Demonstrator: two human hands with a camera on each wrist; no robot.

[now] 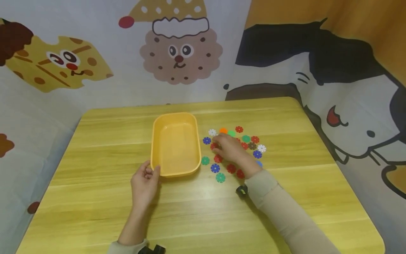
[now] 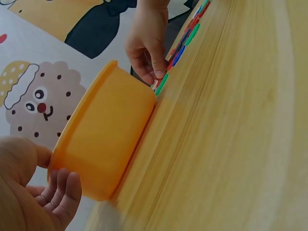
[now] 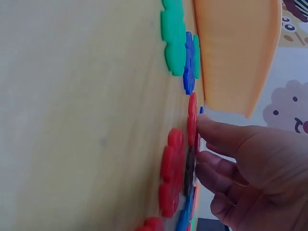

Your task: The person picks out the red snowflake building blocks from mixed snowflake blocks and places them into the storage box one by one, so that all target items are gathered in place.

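Yellow wood-grain tabletop (image 1: 203, 218) spans the scene, before a backdrop (image 1: 111, 90) printed with cartoon figures. On the left, the left hand (image 1: 145, 181) pinches the near left corner of an orange-yellow tray (image 1: 176, 150), thumb and fingers bent at its rim. The tray sits upright, near the table's middle. Just right of it, flat notched discs (image 1: 220, 177) in green, blue, red, white, orange and brown lie scattered. Among them is the right hand (image 1: 231, 148), fingers bent, thumb at a red disc (image 3: 192, 120); I cannot tell whether it pinches that disc. A beige sleeve (image 1: 291, 215) extends toward the lower right.
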